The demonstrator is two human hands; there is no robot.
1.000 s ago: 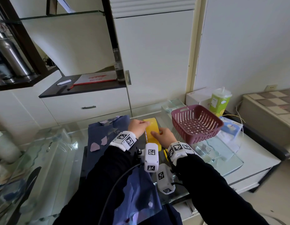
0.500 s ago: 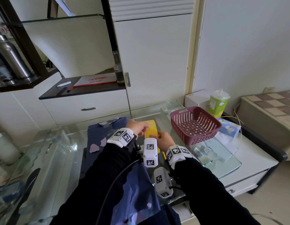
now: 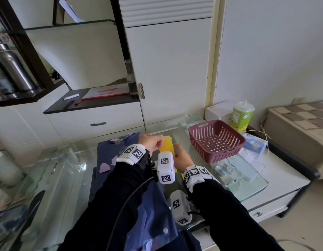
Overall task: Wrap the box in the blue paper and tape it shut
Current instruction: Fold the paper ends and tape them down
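Box (image 3: 167, 146), yellow, sits between both hands over the glass bench (image 3: 247, 178), near its middle; its near end is hidden behind a white tracker block (image 3: 165, 167) that carries black-and-white markers, so whether it rests on the glass or is held clear cannot be told; left hand (image 3: 152, 143) is clamped on the box's far left corner, fingers curled over the edge; right hand (image 3: 182, 157) lies against the box's right side, fingers nearly straight and pointing away from the person, thumb not visible; both wrists wear white marker bands, sleeves black; blue paper (image 3: 110, 154), dark with pale patches, lies flat on the bench just left of the box and runs toward the person, its near end (image 3: 149, 212) hanging over the bench edge between the arms; whether the box overlaps the paper's right edge cannot be told; no paper is folded over the box; a second tracker block (image 3: 180, 209) sits below the right forearm; a red basket (image 3: 217, 140) stands on the bench to the right of the box, apart from it; behind the basket stand a green cup (image 3: 242, 117) with lid and straw and a white carton (image 3: 219, 110); a tissue pack (image 3: 254, 144) lies just right of the basket; a steel flask (image 3: 14, 69) stands on a shelf at far left.
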